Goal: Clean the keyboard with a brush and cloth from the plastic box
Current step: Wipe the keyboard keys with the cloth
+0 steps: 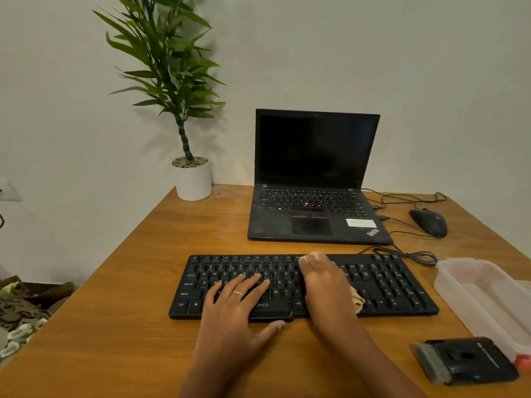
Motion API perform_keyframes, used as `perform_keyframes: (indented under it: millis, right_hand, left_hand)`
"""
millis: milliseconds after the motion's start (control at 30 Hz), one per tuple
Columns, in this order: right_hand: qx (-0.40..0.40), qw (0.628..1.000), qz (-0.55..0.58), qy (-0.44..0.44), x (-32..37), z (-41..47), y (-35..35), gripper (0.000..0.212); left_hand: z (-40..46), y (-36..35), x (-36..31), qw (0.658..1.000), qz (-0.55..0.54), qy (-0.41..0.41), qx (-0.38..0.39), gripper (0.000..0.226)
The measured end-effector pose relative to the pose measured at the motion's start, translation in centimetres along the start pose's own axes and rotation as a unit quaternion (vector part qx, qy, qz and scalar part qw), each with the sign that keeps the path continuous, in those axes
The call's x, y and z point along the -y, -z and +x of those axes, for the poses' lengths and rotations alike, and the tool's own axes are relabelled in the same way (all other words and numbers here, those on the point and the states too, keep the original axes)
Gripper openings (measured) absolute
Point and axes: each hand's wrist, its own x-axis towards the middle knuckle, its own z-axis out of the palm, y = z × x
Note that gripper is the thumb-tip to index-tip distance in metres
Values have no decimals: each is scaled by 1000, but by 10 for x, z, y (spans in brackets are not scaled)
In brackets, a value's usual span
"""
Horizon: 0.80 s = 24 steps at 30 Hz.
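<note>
A black keyboard (388, 282) lies across the middle of the wooden table. My left hand (238, 308) rests flat on its left keys with fingers spread, thumb at the front edge. My right hand (324, 280) presses a beige cloth (357, 301) onto the keys right of centre; the cloth shows beyond the fingertips and beside the wrist. A black brush (465, 360) with pale bristles lies on the table at the front right. The clear plastic box (482, 294) stands open to the right of the keyboard.
A black laptop (313, 179) stands open behind the keyboard, screen dark. A black mouse (429, 222) and loose cables lie to its right. A potted plant (193, 179) stands at the back left corner. The table's left edge drops to the floor.
</note>
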Motion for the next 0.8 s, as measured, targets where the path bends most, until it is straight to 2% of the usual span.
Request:
perform_keyframes:
  millis: [67, 100, 233, 300, 367, 433, 533, 567, 633, 667, 700, 800]
  right_hand:
    - [36, 995, 23, 95, 8, -3, -5, 51]
    - [40, 992, 36, 113, 9, -4, -4, 53]
    - [-30, 1000, -2, -6, -11, 10, 0, 46]
    - [-2, 999, 6, 37, -2, 10, -1, 47]
    - [36, 993, 17, 112, 6, 4, -6, 52]
    - [17, 995, 24, 92, -3, 7, -4, 52]
    - [-34, 999, -11, 7, -21, 21, 2, 45]
    - [-29, 999, 0, 15, -17, 22, 3, 45]
    - [18, 995, 39, 87, -1, 17, 0, 48]
    - [38, 990, 46, 127, 6, 13, -1, 51]
    - [43, 988, 50, 138, 8, 12, -2, 54]
    - [1, 999, -7, 50, -12, 26, 1, 46]
  left_hand:
    - [0, 0, 1, 1000, -13, -1, 2, 70]
    - [-1, 1, 0, 1000, -14, 3, 9, 72]
    - [2, 10, -5, 1000, -14, 3, 26, 86]
    - [0, 12, -4, 998, -25, 11, 61, 79]
    - [-1, 12, -2, 998, -34, 17, 56, 71]
    - [-1, 13, -3, 998, -29, 17, 57, 71]
    - [1, 16, -7, 998, -8, 12, 61, 82]
    - [0, 15, -6, 998, 0, 11, 55, 82]
    - [1, 18, -6, 996, -29, 20, 77, 76]
    - [1, 18, -6, 997, -33, 19, 61, 76]
    - [-1, 19, -7, 996, -28, 27, 80, 80]
    - [-1, 11, -4, 999, -21, -2, 27, 90]
